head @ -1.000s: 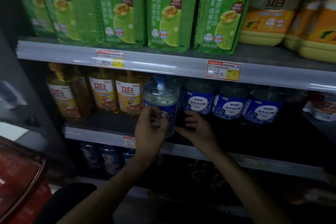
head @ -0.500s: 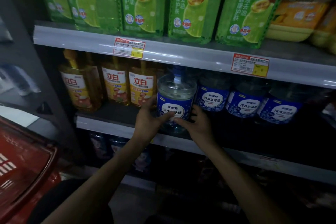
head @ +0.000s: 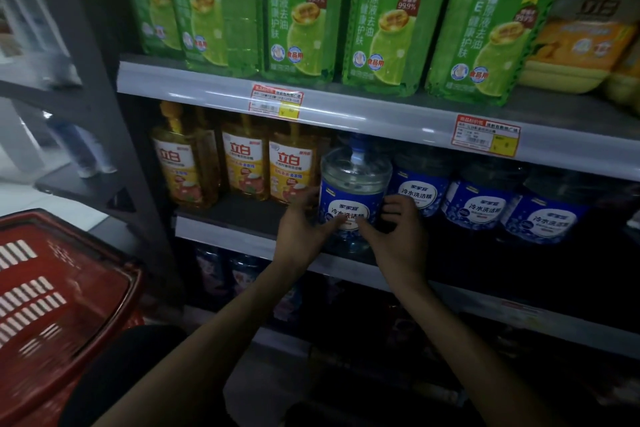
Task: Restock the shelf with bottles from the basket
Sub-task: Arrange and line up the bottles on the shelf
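Since a second ago the clear bottle [head: 353,184] has been turned so that its blue label with the white oval faces straight out, and both hands have stayed on it through the turn. It stands upright on the middle shelf [head: 221,230], close to the front edge and forward of its neighbours, its blue cap just under the shelf above. The left hand [head: 301,232] grips the bottle's left side, fingers wrapped behind it and the thumb lying across the lower part of the label. The right hand [head: 398,239] holds the right side, thumb tip pressed on the label close to the left thumb, the other fingers curled against the bottle's flank. To the left on the same shelf stand three yellow bottles [head: 242,163] with orange-and-white labels, set farther back, the nearest just beside the clear bottle. To the right runs a row of blue-labelled bottles [head: 481,201] of the same kind, also back from the front edge. Tall green bottles [head: 304,10] stand side by side along the front edge of the upper shelf [head: 381,111], with orange-yellow bottles [head: 581,52] at its right end. Two red-and-yellow price tags [head: 276,101] sit on that shelf's front rail. The red basket [head: 52,305] is low on the left, beside the shelving upright, blurred, and its contents cannot be made out.
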`<state>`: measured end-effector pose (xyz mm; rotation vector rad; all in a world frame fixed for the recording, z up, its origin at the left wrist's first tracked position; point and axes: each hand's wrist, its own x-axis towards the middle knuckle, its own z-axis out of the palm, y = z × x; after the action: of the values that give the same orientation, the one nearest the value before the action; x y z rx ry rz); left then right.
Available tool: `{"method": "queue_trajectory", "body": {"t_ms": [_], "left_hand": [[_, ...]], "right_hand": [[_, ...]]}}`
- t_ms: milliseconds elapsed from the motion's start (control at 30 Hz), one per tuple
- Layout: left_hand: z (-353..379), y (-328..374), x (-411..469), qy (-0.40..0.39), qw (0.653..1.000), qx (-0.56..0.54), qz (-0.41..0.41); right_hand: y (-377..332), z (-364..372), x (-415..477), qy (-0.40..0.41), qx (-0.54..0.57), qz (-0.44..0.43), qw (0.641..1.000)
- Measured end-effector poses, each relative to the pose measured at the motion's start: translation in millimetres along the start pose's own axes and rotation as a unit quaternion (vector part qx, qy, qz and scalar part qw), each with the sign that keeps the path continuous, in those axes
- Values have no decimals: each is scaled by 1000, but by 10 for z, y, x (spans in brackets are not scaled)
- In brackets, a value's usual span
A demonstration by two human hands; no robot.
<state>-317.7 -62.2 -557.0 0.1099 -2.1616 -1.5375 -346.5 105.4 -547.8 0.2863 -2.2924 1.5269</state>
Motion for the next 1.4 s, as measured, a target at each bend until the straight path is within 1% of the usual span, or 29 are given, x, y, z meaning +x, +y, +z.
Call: {"method": "queue_trajectory", "body": {"t_ms": [33, 100, 267, 367, 467, 567, 633, 767, 900, 967, 1033, 1133, 1233, 1333, 1400], "left_hand": [[-58, 28, -37, -3, 1000, 14, 2], [-217, 61, -133, 0, 999, 46, 9], [-814, 52, -292, 7, 983, 178, 42], [-1165, -16, -255, 26, 976, 216, 32], [-1430, -241, -193, 66, 975, 214, 8], [-1621, -567, -140, 90, 971, 221, -6], [-1711, -741, -24, 92, 969, 228, -15], [-1795, -926, 294, 138, 974, 167, -63], [-1793, -1015, 463, 217, 967, 105, -84], [-1778, -1056, 528, 242, 966, 54, -74], [-1759, -1092, 579, 249, 966, 27, -70], [-1731, -1133, 606, 238, 968, -4, -81], [-1749, -1173, 630, 230, 970, -1, -77], [-1833, -1209, 663, 223, 971, -8, -87], [-1866, -1211, 660, 223, 970, -11, -93]], "right_hand": [[-58, -3, -8, 6, -6, -17, 1000], [-173, 8, -54, -5, -20, -53, 998], [-383, 145, -202, -90, -15, -135, 987], [-463, 415, -228, -134, -27, -153, 979], [-562, 862, -223, -179, -18, -118, 977], [-719, 1394, -166, -236, 38, -22, 971], [-816, 1726, -100, -264, 69, 19, 962], [-835, 2171, -17, -286, 77, 23, 955], [-750, 2473, 80, -307, 88, 35, 947], [-708, 2589, 114, -321, 102, 46, 940], [-672, 2669, 140, -329, 123, 56, 934], [-664, 2739, 129, -351, 157, 67, 921], [-706, 2823, 71, -347, 202, 89, 911], [-777, 2913, 5, -349, 267, 137, 888], [-814, 2962, -17, -344, 273, 132, 889]]}}
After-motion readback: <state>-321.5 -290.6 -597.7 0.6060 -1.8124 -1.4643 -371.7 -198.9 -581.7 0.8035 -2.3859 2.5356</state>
